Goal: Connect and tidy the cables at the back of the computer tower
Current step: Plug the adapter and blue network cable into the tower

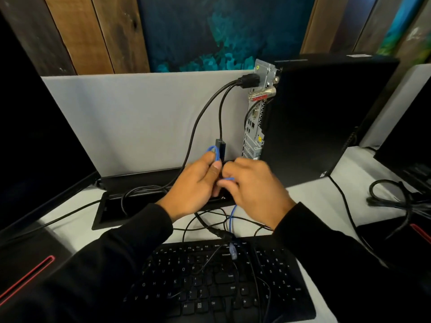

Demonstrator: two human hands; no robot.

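Left hand (194, 183) curled around a loop of blue cable (214, 153), right hand (255, 185) pinching the same cable lower down, both clamped on it. At 1 o'clock from hands, computer tower (326, 117), back panel facing left. At 6 o'clock, keyboard (210, 283) under loose cables.

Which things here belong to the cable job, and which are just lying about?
Job: computer tower, its rear panel, blue cable gripped by left hand and right hand, plugged-in black cables.

Lying about: keyboard, monitor, cable bundle at right.
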